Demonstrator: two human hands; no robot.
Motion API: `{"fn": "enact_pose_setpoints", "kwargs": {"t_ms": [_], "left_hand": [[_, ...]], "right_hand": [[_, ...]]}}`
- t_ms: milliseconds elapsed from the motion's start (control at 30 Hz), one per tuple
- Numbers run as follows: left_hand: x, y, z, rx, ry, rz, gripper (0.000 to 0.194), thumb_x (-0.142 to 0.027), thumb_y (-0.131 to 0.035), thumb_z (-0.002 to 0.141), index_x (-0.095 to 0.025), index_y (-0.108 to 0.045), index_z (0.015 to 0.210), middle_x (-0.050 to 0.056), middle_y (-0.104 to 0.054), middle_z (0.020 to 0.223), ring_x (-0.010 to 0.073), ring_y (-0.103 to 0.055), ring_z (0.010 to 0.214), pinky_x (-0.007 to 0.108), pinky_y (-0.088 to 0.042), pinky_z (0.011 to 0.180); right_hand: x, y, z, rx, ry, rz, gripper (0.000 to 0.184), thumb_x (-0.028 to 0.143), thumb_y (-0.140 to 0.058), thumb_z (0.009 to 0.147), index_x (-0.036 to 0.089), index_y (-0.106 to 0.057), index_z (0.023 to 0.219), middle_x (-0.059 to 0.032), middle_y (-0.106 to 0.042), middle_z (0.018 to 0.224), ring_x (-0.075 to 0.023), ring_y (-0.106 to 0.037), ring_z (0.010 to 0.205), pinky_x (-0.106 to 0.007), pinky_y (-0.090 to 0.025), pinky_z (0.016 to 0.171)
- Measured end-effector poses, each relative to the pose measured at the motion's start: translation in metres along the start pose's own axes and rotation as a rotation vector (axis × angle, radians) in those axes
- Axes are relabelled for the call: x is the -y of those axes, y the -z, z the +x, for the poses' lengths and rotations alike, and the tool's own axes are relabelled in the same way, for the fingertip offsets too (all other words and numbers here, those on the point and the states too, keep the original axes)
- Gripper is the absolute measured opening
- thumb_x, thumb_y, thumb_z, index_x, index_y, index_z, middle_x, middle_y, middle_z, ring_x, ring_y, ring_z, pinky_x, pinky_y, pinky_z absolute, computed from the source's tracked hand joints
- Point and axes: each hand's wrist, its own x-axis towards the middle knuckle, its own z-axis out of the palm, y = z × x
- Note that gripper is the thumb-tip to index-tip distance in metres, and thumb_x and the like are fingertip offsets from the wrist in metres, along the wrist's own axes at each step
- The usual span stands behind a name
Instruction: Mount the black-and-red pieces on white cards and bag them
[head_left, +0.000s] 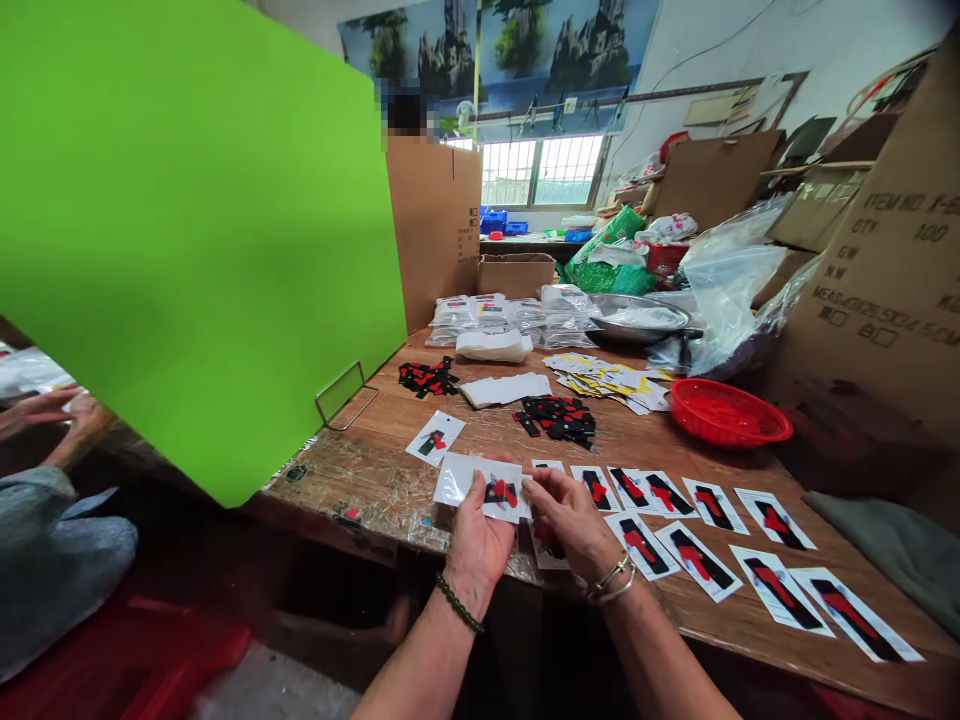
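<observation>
Clearly, in the head view, the only one here, the left hand (480, 540) has its grip closed on a flat white rectangular card (459, 482), thumb on top and fingers underneath. The card is held just above the front edge of the brown wooden bench (382, 475), and a small red-and-black flat piece (501, 492) shows on its face. The right hand (568, 515) has its fingertips at the card's right end; they cover that corner, so I cannot tell whether its grip is pinching the card or merely touching it.

The card looks light, thin and fairly stiff, probably smooth enough to slide between dry fingers and easy to crease. It would be best held by its margins, with light thumb pressure clear of the red-and-black piece, which may be softer and could shift if it is loose.

To the right, white cards with longer red-and-black pieces (780, 590) lie spread in two uneven rows. One similar card (420, 440) lies alone to the left. Beyond the hands sit two loose heaps of black-and-red pieces (556, 420), a low white stack of cards (510, 388) and a shallow red plastic basket (729, 425).
</observation>
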Motion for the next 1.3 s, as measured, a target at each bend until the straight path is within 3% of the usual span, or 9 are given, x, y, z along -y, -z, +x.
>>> {"fn": "enact_pose_setpoints", "kwargs": {"t_ms": [100, 267, 433, 533, 667, 833, 1000, 1067, 1300], "left_hand": [[0.001, -0.001, -0.002, 0.02, 0.012, 0.015, 0.026, -0.016, -0.044, 0.095, -0.011, -0.064, 0.112, 0.013, -0.072, 0.098, 0.0195, -0.07, 0.09, 0.036, -0.055, 0.09], [0.006, 0.002, -0.006, 0.078, 0.054, 0.02, 0.025, -0.018, -0.052, 0.092, -0.012, -0.065, 0.112, 0.013, -0.071, 0.106, 0.0207, -0.068, 0.1, 0.036, -0.051, 0.098], [0.012, 0.002, -0.009, 0.129, 0.055, 0.043, 0.022, -0.02, -0.053, 0.092, -0.013, -0.067, 0.107, 0.011, -0.072, 0.104, 0.0203, -0.067, 0.103, 0.036, -0.048, 0.101], [0.012, 0.002, -0.01, 0.168, 0.047, 0.063, 0.019, -0.021, -0.056, 0.091, -0.013, -0.068, 0.103, 0.011, -0.072, 0.104, 0.0199, -0.066, 0.104, 0.035, -0.047, 0.101], [0.007, 0.007, -0.012, 0.142, 0.07, 0.14, 0.018, -0.022, -0.065, 0.085, -0.012, -0.069, 0.1, 0.01, -0.072, 0.101, 0.0197, -0.067, 0.098, 0.034, -0.048, 0.097], [-0.009, 0.016, -0.01, 0.088, -0.028, 0.371, 0.023, -0.025, -0.078, 0.071, -0.013, -0.07, 0.089, 0.006, -0.074, 0.085, 0.0191, -0.07, 0.078, 0.03, -0.054, 0.078], [-0.023, 0.017, -0.012, 0.007, -0.145, 0.508, 0.028, -0.03, -0.081, 0.064, -0.014, -0.07, 0.084, 0.006, -0.073, 0.079, 0.0191, -0.068, 0.071, 0.027, -0.054, 0.063], [-0.025, 0.016, -0.014, -0.006, -0.2, 0.541, 0.029, -0.032, -0.081, 0.064, -0.015, -0.07, 0.086, 0.006, -0.073, 0.079, 0.0188, -0.068, 0.068, 0.026, -0.053, 0.06], [-0.038, 0.014, -0.012, 0.035, -0.249, 0.798, 0.034, -0.029, -0.081, 0.061, -0.013, -0.069, 0.089, 0.007, -0.073, 0.077, 0.0192, -0.067, 0.064, 0.029, -0.053, 0.062]], "right_hand": [[0.003, 0.004, 0.001, 0.118, -0.103, 0.064, 0.051, 0.061, -0.073, 0.057, 0.016, -0.063, 0.079, 0.0083, -0.044, 0.045, -0.0057, -0.032, 0.034, -0.021, -0.023, 0.034], [-0.001, 0.004, 0.004, 0.069, -0.114, 0.138, 0.048, 0.055, -0.082, 0.047, 0.019, -0.052, 0.056, 0.008, -0.041, 0.04, -0.0042, -0.029, 0.033, -0.02, -0.021, 0.033], [-0.008, -0.001, 0.004, -0.029, -0.099, 0.254, 0.056, 0.053, -0.087, 0.04, 0.021, -0.043, 0.052, 0.0059, -0.046, 0.042, -0.007, -0.037, 0.035, -0.021, -0.026, 0.033], [-0.005, 0.0, 0.001, 0.012, -0.108, 0.247, 0.052, 0.054, -0.086, 0.045, 0.02, -0.051, 0.061, 0.005, -0.051, 0.047, -0.0074, -0.038, 0.037, -0.021, -0.026, 0.034], [0.002, 0.006, -0.001, 0.147, -0.098, 0.268, 0.048, 0.049, -0.088, 0.046, 0.018, -0.057, 0.067, 0.0018, -0.06, 0.057, -0.009, -0.046, 0.044, -0.021, -0.033, 0.039], [0.0, 0.01, 0.002, 0.034, -0.121, 0.238, 0.056, 0.046, -0.091, 0.038, 0.021, -0.044, 0.054, 0.0065, -0.049, 0.043, -0.0086, -0.04, 0.037, -0.022, -0.029, 0.037], [0.008, 0.013, -0.001, 0.245, -0.165, 0.297, 0.045, 0.049, -0.087, 0.051, 0.017, -0.067, 0.076, -0.0045, -0.068, 0.069, -0.018, -0.061, 0.057, -0.028, -0.048, 0.052], [0.01, 0.014, -0.001, 0.244, -0.18, 0.318, 0.044, 0.055, -0.081, 0.059, 0.018, -0.068, 0.08, -0.0066, -0.07, 0.076, -0.0207, -0.065, 0.064, -0.031, -0.051, 0.057], [0.003, 0.003, 0.016, 0.178, 0.059, -0.04, 0.036, 0.052, -0.075, 0.064, 0.018, -0.067, 0.072, -0.0022, -0.065, 0.064, -0.0166, -0.057, 0.056, -0.025, -0.044, 0.05]]}}
